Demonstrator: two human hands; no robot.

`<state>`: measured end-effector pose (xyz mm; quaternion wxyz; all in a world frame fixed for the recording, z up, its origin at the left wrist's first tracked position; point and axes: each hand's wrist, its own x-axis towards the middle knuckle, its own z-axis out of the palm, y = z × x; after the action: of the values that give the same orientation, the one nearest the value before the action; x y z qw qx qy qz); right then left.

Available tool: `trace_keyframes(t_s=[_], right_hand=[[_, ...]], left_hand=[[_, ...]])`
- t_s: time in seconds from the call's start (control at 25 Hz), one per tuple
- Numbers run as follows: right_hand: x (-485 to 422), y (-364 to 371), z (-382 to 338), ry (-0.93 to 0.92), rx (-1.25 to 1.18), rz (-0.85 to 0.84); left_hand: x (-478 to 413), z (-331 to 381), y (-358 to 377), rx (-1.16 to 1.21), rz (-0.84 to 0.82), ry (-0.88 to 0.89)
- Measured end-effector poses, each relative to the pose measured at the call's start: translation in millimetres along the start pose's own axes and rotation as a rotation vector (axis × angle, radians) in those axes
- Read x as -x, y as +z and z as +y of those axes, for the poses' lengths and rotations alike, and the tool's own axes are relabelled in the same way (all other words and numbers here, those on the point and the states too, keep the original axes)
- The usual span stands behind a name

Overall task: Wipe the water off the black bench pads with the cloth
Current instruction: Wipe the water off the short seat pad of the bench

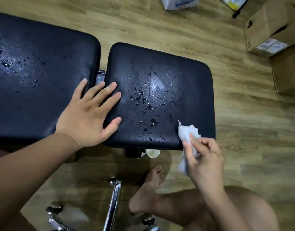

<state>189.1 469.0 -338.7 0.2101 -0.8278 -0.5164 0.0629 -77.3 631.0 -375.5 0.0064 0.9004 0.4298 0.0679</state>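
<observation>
Two black bench pads lie side by side. The long pad (35,77) fills the left, the smaller seat pad (190,80) sits right of it, and both carry scattered water drops (140,99). My left hand (88,114) rests flat with straight fingers across the gap between the pads. A white cloth (187,131) is pinched in my right hand (203,157) at the seat pad's near right corner, its frayed end touching the pad edge.
Cardboard boxes (273,27) stand on the wooden floor at the far right. A paper cup (153,152) lies under the seat pad's near edge. A chrome chair base with castors (113,204) and my bare foot (148,190) are below.
</observation>
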Motion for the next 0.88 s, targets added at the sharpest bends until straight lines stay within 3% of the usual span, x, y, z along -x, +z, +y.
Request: trace_keyframes(t_s=[0.44,0.56,0.72,0.88], right_hand=[[-243,41,-36,-0.02,0.194,-0.137],[-192,39,-20,-0.103,0.235,-0.074],[-38,5,7,-0.055,0.102,-0.001],[-85,4,25,0.003,0.183,-0.008]], left_hand=[[-1,1,2,0.009,0.033,0.011],[-1,1,2,-0.005,0.024,-0.002],[1,-1,4,-0.013,0.046,-0.01],[-1,-1,4,0.005,0.037,0.009]])
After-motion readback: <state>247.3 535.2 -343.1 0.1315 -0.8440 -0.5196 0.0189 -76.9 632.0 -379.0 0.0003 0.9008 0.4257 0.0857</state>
